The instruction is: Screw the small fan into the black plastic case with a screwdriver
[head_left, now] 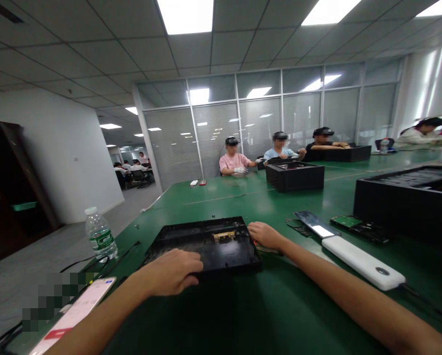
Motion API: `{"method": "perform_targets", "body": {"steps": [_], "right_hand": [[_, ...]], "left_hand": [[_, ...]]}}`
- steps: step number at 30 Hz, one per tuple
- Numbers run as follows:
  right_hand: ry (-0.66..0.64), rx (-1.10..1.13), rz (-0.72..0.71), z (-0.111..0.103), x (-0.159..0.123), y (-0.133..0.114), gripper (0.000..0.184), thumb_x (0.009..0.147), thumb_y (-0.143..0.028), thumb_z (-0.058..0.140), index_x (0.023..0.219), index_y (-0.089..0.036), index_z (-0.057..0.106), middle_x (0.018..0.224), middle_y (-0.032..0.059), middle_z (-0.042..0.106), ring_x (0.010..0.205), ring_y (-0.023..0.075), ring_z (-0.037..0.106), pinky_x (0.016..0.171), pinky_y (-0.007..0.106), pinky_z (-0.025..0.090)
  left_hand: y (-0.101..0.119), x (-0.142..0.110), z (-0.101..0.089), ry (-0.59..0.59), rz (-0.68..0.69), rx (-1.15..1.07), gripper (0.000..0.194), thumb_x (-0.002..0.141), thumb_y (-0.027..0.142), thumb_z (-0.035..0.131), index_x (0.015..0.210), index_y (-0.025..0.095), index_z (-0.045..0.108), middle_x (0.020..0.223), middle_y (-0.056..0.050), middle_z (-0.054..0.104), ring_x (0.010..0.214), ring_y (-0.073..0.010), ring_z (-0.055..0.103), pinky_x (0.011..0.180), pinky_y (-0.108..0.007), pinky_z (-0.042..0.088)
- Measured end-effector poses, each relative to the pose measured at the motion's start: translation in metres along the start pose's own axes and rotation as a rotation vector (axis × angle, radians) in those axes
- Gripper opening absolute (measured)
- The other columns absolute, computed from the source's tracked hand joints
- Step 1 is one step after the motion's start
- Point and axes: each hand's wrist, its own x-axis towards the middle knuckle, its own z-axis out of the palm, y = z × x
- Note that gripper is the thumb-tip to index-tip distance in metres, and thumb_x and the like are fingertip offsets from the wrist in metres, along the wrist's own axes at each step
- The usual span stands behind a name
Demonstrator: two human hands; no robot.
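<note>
**Both hands on a black tray, green tabletop**

Head view: person's left hand [172,271] lies palm down on the near left edge of a shallow black tray [206,244], fingers curled loosely over the rim, nothing pinched. Right hand [265,234] sits at the tray's far right corner, fingers bent & close together, touching the rim; can't tell if it pinches anything, something small & red shows just under it. Tray lies flat on the green tabletop [280,305], centre-near, w/ a small tan part [224,235] inside near its far edge.

Right of the tray: a dark phone-like slab [317,224] w/ a bright patch, a green circuit board [346,221] just beyond it, and a long white device [363,264] nearer, cable trailing off its right end. Far right, a big black crate [405,202]. Another black crate [294,176] stands farther off, mid-table.

Left side: a clear water bottle [100,239], green label, upright near the tabletop's left edge. Near left corner, a white phone [76,313] lying flat, part of it blurred out.

Far end: three seated people w/ head-worn gear, one in a pink shirt [233,161] wearing white gloves; another person at far right. Glass partition w/ blinds behind them.
</note>
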Motion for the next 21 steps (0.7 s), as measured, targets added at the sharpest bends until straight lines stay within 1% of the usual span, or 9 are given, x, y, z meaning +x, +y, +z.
{"method": "perform_targets", "body": {"steps": [2,4,7,9,12,15,17,18,21], "right_hand": [[0.03,-0.042,0.089,-0.014,-0.023,0.013,0.028,0.087,-0.035,0.041,0.086,-0.016,0.061,0.087,0.0101,0.062,0.081,0.0194,0.053,0.074,0.033,0.039],[0.132,-0.034,0.27,-0.025,-0.043,0.019,0.031,0.088,-0.035,0.037,0.082,-0.016,0.06,0.081,0.0091,0.061,0.076,0.018,0.053,0.07,0.031,0.039],[0.2,0.041,0.443,-0.031,-0.053,0.007,0.038,0.09,-0.037,0.031,0.071,-0.015,0.057,0.068,0.0059,0.058,0.064,0.0144,0.051,0.062,0.027,0.037],[0.1,0.096,0.365,-0.03,-0.048,-0.013,0.04,0.089,-0.039,0.033,0.067,-0.015,0.056,0.063,0.0041,0.057,0.059,0.0126,0.05,0.059,0.025,0.035],[-0.121,0.136,0.098,-0.03,-0.033,-0.051,0.038,0.085,-0.044,0.04,0.067,-0.015,0.057,0.062,0.0029,0.057,0.057,0.0111,0.049,0.056,0.023,0.032],[-0.243,0.128,-0.079,-0.035,-0.023,-0.081,0.038,0.079,-0.05,0.046,0.07,-0.016,0.057,0.063,0.0015,0.057,0.056,0.0103,0.048,0.052,0.023,0.029],[-0.263,0.098,-0.147,-0.038,-0.023,-0.092,0.039,0.074,-0.055,0.049,0.071,-0.016,0.057,0.067,0.0014,0.057,0.056,0.0103,0.048,0.05,0.023,0.025],[-0.262,0.081,-0.177,-0.037,-0.024,-0.096,0.041,0.072,-0.057,0.05,0.071,-0.017,0.056,0.069,0.0015,0.058,0.055,0.0102,0.047,0.048,0.023,0.023],[-0.252,0.028,-0.251,-0.029,-0.03,-0.099,0.043,0.068,-0.06,0.05,0.066,-0.017,0.055,0.067,0.001,0.056,0.052,0.0097,0.044,0.046,0.024,0.017]], "left_hand": [[0.01,-0.006,0.011,-0.029,0.007,-0.007,0.013,0.083,0.032,0.05,0.083,0.021,0.056,0.085,-0.003,0.058,0.075,-0.0163,0.056,0.063,-0.027,0.038],[0.016,-0.006,0.024,-0.06,0.018,-0.005,0.011,0.081,0.032,0.053,0.082,0.022,0.057,0.083,-0.003,0.059,0.074,-0.0169,0.057,0.062,-0.027,0.039],[0.021,0.002,0.045,-0.087,0.039,-0.008,0.012,0.079,0.033,0.056,0.079,0.022,0.059,0.081,-0.003,0.06,0.075,-0.0179,0.058,0.062,-0.027,0.041],[0.019,0.009,0.056,-0.096,0.05,-0.036,0.017,0.078,0.038,0.057,0.078,0.022,0.061,0.079,-0.003,0.061,0.075,-0.0185,0.059,0.063,-0.027,0.042],[0.003,0.023,0.066,-0.061,0.016,-0.128,0.036,0.074,0.052,0.056,0.094,0.023,0.061,0.088,-0.005,0.063,0.082,-0.0202,0.059,0.07,-0.028,0.044],[-0.032,0.038,0.075,0.093,-0.117,-0.18,0.067,0.069,0.061,0.056,0.122,0.021,0.046,0.119,-0.01,0.052,0.107,-0.025,0.05,0.088,-0.033,0.04],[-0.06,0.047,0.086,0.159,-0.238,-0.171,0.084,0.063,0.062,0.061,0.13,0.017,0.037,0.132,-0.015,0.039,0.12,-0.0291,0.037,0.097,-0.037,0.033],[-0.073,0.05,0.093,0.161,-0.281,-0.187,0.086,0.062,0.06,0.063,0.131,0.016,0.035,0.132,-0.015,0.038,0.121,-0.0292,0.036,0.098,-0.038,0.031],[-0.102,0.054,0.115,0.206,-0.299,-0.265,0.069,0.07,0.053,0.06,0.126,0.017,0.041,0.126,-0.012,0.046,0.116,-0.0242,0.043,0.098,-0.034,0.033]]}}
